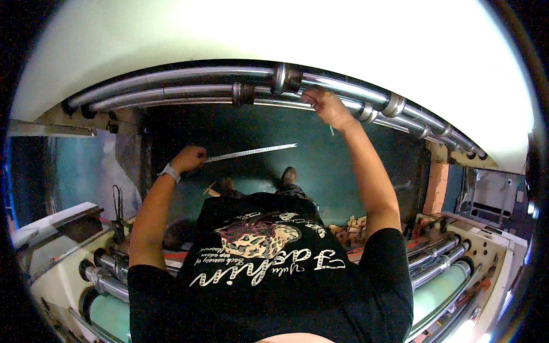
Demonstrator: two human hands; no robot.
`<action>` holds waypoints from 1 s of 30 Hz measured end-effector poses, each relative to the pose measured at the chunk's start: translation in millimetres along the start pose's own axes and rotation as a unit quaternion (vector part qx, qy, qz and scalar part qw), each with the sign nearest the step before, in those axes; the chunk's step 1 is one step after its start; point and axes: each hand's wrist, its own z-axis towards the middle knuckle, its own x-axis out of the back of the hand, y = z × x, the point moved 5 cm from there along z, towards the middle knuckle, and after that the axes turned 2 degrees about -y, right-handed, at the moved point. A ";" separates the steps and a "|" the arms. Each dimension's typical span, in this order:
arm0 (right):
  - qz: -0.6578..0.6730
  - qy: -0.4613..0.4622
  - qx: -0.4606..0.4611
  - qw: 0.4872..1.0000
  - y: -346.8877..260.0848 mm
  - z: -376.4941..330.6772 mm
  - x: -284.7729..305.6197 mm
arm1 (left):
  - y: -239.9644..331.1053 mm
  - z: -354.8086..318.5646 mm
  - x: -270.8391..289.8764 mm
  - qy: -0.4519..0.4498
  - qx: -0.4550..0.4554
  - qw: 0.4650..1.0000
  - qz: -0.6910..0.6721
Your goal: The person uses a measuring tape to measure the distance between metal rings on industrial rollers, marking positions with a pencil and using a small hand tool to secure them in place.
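My left hand [190, 158] is closed round the end of a steel tape measure, with a watch on the wrist. The white tape blade [251, 152] sticks out to the right over the dark floor, its free end touching nothing. My right hand [327, 107] reaches up to the metal shafts [343, 86] with its fingers curled. It is close to a dark-and-silver collar [284, 78] on the upper shaft. A thin pale piece [331, 131] shows below the hand; what the fingers hold is hidden. Another collar [243, 94] sits on the lower shaft.
A large white machine cover [274, 28] curves above the shafts. More collars [394, 105] sit farther right. Behind me, rollers with pale green surfaces [440, 291] stand at both sides. A pile of cardboard scraps [350, 230] lies beside my torso, and my feet [289, 174] stand on the floor.
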 end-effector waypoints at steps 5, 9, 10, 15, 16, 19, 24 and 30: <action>-0.245 -0.064 -0.013 0.967 -4.6 19.1 -2.0 | -20.6 -19.6 -11.9 -0.008 0.026 1.000 0.001; -0.345 -0.048 0.069 0.935 -24.3 27.4 5.1 | -39.5 -27.4 -20.2 0.002 0.030 0.999 -0.017; -0.356 -0.039 0.091 0.929 -31.1 28.1 8.3 | -42.0 -27.8 -20.9 0.000 0.030 1.000 -0.006; -0.330 -0.023 0.090 0.939 -64.8 33.1 28.9 | -54.9 -27.7 -21.6 0.002 0.059 0.998 -0.020; -0.330 -0.035 0.078 0.940 -65.8 36.3 30.2 | -55.5 -27.0 -20.4 0.004 0.055 0.998 -0.014; -0.293 -0.090 0.021 0.952 -69.7 45.2 32.8 | -59.1 -24.9 -16.8 0.024 0.033 0.999 0.002; -0.352 -0.047 0.098 0.930 -73.0 46.0 30.9 | -87.9 -14.6 -28.7 0.025 0.035 0.999 -0.021; -0.320 0.049 0.106 0.940 -50.2 27.5 18.2 | -81.3 -25.1 -24.2 -0.024 0.084 0.995 -0.048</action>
